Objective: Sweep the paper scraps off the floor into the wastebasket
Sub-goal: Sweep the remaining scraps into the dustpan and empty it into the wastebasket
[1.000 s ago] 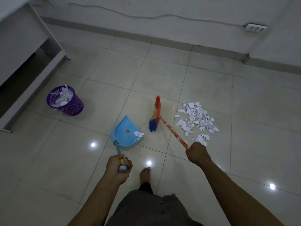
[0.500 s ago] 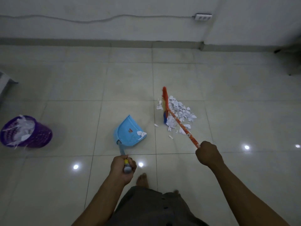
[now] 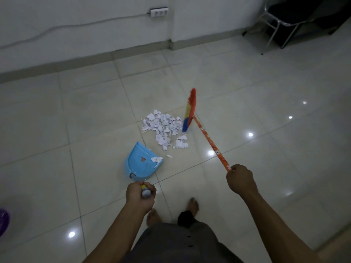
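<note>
Gathering step: right hand [image 3: 240,179] clamped on the orange broom [image 3: 190,111] handle, bristles at the right edge of the paper scraps [image 3: 163,126] heaped on the tiled floor [image 3: 266,111]. Left hand [image 3: 140,194] closed round the blue dustpan [image 3: 141,162] handle; pan just short of the heap, a few scraps at its lip. Next, likely a leftward stroke into the pan; purple wastebasket [image 3: 3,221] sits far left, barely in view.

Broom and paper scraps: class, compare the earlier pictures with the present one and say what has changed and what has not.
The broom has crossed from the dustpan side of the paper scraps to their far side; the pile now lies nearer the dustpan. Unchanged: left hand grips the dustpan handle, right hand the broomstick.
</note>
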